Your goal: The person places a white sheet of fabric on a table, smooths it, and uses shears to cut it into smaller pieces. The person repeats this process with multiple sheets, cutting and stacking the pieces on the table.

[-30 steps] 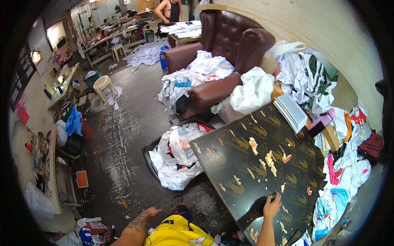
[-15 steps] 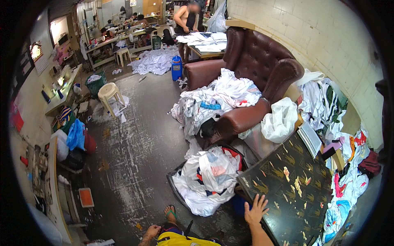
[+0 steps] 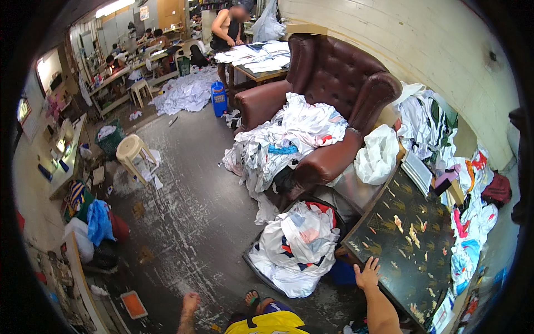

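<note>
My right hand [image 3: 367, 274] is open, fingers spread, at the near left edge of a dark patterned table [image 3: 384, 239] with pale worn patches. I cannot tell whether it presses on the top. My left hand [image 3: 191, 301] hangs over the dark floor with its fingers curled in, and nothing shows in it. Between the hands and ahead, a dark-rimmed container [image 3: 257, 271] holds a heap of white cloth [image 3: 297, 245] with red and navy parts. Something blue [image 3: 342, 273] stands on the floor beneath the table edge.
A maroon armchair [image 3: 351, 75] piled with white cloth [image 3: 300, 125] stands ahead. At left are a beige stool [image 3: 133, 153], a blue bag [image 3: 100, 221] and an orange tray [image 3: 133, 304]. More cloth [image 3: 467, 245] lies right of the table. A person [image 3: 227, 33] works at a far table.
The view has shifted, with the armchair and stool now further left. My left hand has swung out from my body, and my right hand has moved right along the table's edge.
</note>
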`<state>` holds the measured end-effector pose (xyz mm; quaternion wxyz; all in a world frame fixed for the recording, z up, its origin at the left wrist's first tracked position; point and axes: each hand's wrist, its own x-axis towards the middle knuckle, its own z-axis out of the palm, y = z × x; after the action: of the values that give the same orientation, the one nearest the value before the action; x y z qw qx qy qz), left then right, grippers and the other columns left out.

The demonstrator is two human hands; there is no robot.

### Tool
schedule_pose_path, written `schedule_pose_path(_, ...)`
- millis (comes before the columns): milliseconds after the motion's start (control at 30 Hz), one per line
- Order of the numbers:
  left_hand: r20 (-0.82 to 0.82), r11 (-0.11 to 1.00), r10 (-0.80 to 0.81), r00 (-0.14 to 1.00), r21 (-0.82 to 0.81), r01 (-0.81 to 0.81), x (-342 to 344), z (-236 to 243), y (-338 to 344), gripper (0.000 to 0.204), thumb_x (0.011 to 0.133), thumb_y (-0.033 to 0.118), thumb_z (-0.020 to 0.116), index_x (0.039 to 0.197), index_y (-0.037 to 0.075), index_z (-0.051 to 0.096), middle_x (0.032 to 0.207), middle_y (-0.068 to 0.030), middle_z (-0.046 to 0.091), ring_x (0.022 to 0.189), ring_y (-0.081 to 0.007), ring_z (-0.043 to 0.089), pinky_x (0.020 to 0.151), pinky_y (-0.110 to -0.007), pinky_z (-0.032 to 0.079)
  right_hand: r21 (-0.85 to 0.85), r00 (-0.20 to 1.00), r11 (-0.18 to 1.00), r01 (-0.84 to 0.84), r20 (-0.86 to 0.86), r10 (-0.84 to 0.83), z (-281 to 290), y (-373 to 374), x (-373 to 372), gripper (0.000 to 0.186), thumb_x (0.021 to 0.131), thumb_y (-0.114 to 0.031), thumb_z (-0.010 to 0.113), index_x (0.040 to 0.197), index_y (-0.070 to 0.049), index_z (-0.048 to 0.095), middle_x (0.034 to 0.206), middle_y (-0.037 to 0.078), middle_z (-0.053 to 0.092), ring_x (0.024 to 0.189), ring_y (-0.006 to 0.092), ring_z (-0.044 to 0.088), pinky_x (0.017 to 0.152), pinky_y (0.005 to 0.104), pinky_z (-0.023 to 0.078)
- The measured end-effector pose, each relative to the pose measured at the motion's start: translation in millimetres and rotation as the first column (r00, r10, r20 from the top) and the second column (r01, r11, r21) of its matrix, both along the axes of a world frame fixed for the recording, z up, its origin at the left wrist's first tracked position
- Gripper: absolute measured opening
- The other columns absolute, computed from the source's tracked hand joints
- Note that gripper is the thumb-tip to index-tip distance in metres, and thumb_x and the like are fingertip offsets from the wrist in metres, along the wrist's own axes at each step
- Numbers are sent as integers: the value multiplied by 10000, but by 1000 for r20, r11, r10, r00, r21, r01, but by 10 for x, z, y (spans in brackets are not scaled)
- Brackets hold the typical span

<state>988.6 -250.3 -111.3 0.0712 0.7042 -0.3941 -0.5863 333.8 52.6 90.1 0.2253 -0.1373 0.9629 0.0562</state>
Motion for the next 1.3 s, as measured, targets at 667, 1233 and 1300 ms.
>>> schedule_pose_path(667,31,649,-682,731,-436,624,-2721,676,-4612,440,1041,375,712,1260,-6,715,1084,-140,774,927,-238,734,858,-419,575,-35,649,682,731,-276,-710,-456,-1020,-149,983,1065,-706,431,1703,12,224,1797,196,189,1596,508,262,1239,637,335)
schedule_pose_path(1233,258,159,-697,669,-854,495,-7307,1884,-9288,410,965,284,762,1288,50,664,1134,-167,672,1065,-351,679,934,-449,541,-708,886,556,435,447,-123,-197,-6243,149,334,1054,-208,707,1320,-7,691,1076,141,777,987,222,740,898,365,575)
schedule_pose_path(1300,375,15,-643,668,-865,501,-7866,1886,-9749,566,965,273,757,1458,63,576,1365,-190,616,1287,-394,590,1076,-485,491,-764,905,495,413,404,-132,-135,-6893,47,338,1054,-217,716,1324,-15,697,1049,99,766,958,176,715,874,323,571)
